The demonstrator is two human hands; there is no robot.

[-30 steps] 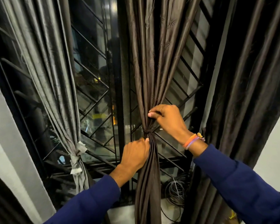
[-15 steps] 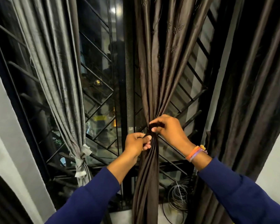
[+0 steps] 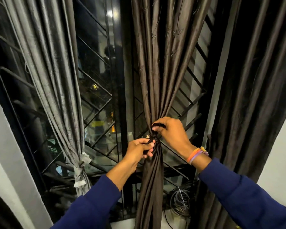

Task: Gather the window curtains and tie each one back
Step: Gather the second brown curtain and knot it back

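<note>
Now the left hand (image 3: 139, 148) has come up from lower on the bundle & closed on one end of the dark tie strip (image 3: 153, 138); a sec ago it just pressed the folds w/ a flat fist; right hand (image 3: 169, 131) sits a touch higher than before, fingers pinched on the other end, looped above the waist of the brown curtain (image 3: 157, 76); so both hands are clamped on the tie, pulling apart; looks like the knot's being cinched, middle curtain nearly done. Grey curtain (image 3: 56, 83) at left is already tied w/ a pale strip (image 3: 80, 169); far-right dark curtain (image 3: 248, 96) hangs loose, prob. next. Cable coil (image 3: 182, 202) on the sill, near right. No brands, labels or writing readable anywhere.
</note>
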